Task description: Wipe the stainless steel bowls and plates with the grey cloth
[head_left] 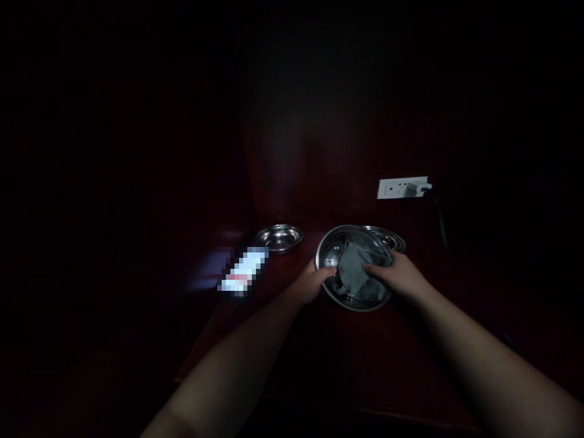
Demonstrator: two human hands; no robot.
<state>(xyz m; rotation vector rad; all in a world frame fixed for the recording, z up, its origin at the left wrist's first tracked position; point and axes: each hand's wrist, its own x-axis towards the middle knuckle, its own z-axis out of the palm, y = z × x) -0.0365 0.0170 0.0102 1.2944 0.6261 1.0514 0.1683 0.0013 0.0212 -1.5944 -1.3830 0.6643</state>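
Between my hands a shiny metal bowl [335,254] is tilted so that its inside faces me. My left hand [314,280] grips the bowl's left rim, thumb over the edge and the other fingers hidden behind. A grey-green cloth [358,274] lies against the inner wall. My right hand [396,272] presses the cloth with its thumb at the bowl's right side; its other fingers are out of sight behind the bowl. Just behind the bowl, at its right, shows part of the rim of other metal dishware [398,239].
A shallow metal dish [280,238] stands on the dark red table [292,340] to the left. Nearer me is a lit, blurred-out phone-like screen [244,271]. On the wall, a white socket [391,188] holds a plug [417,189] with a dark cable. The surroundings are very dark.
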